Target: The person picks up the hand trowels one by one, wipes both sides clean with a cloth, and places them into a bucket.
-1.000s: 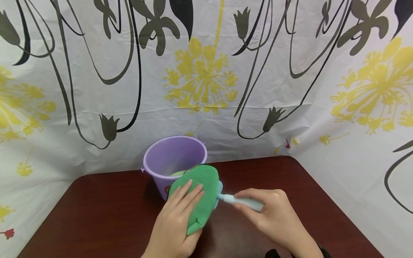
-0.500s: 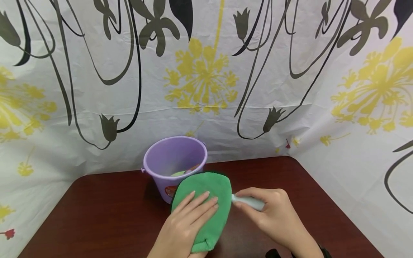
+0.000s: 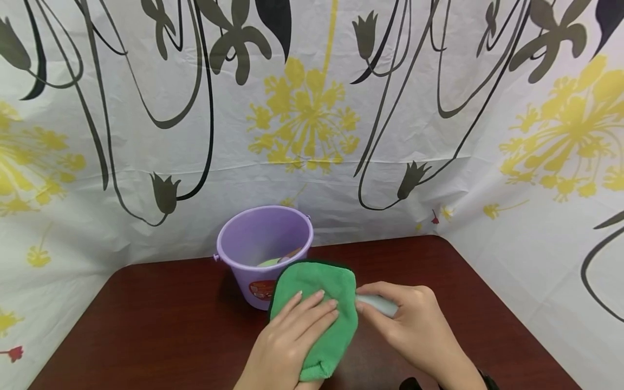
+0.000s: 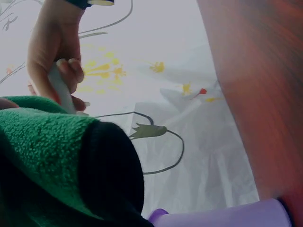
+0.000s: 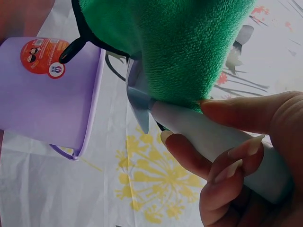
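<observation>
My left hand (image 3: 287,341) holds a green terry cloth (image 3: 343,319) with a dark edge, its fingers spread over the top and part of the hand beneath the fold. The cloth wraps over the head of what looks like a toy shovel (image 5: 189,125), with a pale blue-grey handle. Curled round that handle is my right hand (image 3: 414,317), thumb and fingertips right at the cloth's edge. In the right wrist view a bit of the blue shovel head (image 5: 137,82) shows past the cloth; the rest is hidden.
Behind the cloth stands a purple bucket (image 3: 234,260) with a red sticker and green and orange-brown things inside. All this is over a dark red-brown table (image 3: 161,319). A white patterned sheet (image 3: 312,189) hangs along the back and sides.
My left hand and the cloth have moved right and toward me along the shovel, covering its blue head and reaching the right fingertips. More of the bucket shows. The right hand stays nearly still.
</observation>
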`<state>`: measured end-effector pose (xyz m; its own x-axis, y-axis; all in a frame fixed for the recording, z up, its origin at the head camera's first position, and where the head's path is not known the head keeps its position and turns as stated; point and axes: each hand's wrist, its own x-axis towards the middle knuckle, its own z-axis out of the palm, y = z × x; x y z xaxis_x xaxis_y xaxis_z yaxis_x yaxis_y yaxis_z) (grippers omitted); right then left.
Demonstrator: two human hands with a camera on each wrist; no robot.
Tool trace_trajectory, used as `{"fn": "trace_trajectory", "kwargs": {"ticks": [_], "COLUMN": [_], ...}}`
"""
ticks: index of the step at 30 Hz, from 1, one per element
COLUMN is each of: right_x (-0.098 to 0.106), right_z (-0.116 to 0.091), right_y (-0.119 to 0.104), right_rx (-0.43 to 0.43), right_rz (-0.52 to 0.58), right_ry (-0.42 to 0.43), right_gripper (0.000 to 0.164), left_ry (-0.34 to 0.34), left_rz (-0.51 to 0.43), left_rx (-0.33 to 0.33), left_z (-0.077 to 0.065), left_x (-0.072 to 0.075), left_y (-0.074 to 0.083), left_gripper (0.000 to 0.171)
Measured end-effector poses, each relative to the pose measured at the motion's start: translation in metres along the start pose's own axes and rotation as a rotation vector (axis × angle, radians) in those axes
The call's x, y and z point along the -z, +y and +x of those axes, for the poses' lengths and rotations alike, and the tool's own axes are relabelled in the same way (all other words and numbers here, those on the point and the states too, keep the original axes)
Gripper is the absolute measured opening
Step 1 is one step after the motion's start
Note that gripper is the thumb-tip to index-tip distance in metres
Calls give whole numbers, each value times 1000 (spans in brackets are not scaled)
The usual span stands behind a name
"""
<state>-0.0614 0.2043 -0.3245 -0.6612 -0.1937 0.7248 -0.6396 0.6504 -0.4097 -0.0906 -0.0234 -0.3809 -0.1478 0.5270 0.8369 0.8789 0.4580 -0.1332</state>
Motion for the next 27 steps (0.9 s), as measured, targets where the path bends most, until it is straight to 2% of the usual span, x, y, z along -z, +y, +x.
{"fn": "trace_trajectory", "kwargs": {"ticks": [4, 9, 17, 27], "right_x": [-2, -4, -5, -8], "right_z": [0, 0, 0, 0], "right_y": [0, 1, 0, -1], "right_rx": [-10, 3, -16, -19], "right_rz": [-12, -25, -24, -29], "right_ry": [3, 16, 5, -2], "right_gripper": [25, 26, 25, 27], "left_ry": [6, 3, -17, -81], "left_rz": [-13, -29, 4, 62], "left_rx": [52, 103, 176, 368], "left_z": [-2, -4, -6, -10], "left_x": [0, 1, 5, 9], "left_y": [0, -2, -8, -15], "left_gripper": [57, 56, 66, 60]}}
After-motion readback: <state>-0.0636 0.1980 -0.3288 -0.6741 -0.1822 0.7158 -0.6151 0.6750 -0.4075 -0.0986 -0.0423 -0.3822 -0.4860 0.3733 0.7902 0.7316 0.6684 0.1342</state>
